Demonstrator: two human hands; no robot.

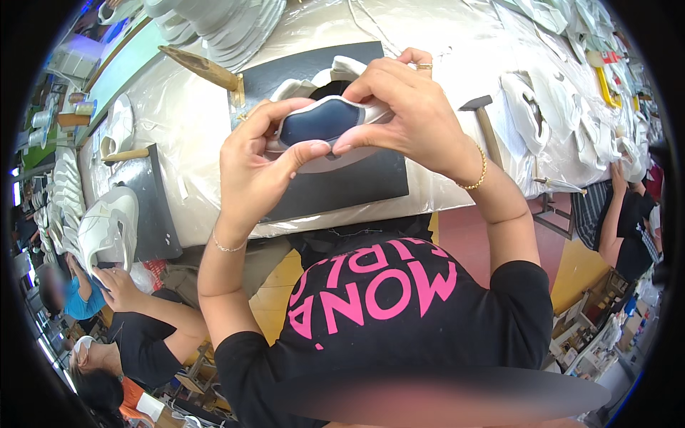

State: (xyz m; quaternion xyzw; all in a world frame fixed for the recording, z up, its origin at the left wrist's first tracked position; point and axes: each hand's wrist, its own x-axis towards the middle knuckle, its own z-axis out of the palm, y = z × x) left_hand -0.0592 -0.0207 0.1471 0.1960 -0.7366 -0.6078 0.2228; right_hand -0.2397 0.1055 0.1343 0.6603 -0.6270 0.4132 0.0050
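Observation:
Both my hands grip a white shoe upper (321, 121), which has a smooth dark blue panel turned toward me. My left hand (265, 153) is closed on its left end, with the thumb pressed along the panel's lower edge. On the other end my right hand (407, 110) is also closed, its fingers over the top and its thumb underneath. The two thumb tips nearly meet below the panel. Beneath the upper lies a black mat (360, 182). The far side of the upper is partly hidden behind my fingers.
A wooden-handled tool (200, 68) lies at the mat's far left corner. To the right rests a hammer (485, 125), with several white uppers (528, 110) beyond it. Stacked white pieces (239, 32) stand far left. Co-workers sit either side; one's hand (118, 285) touches an upper (107, 228).

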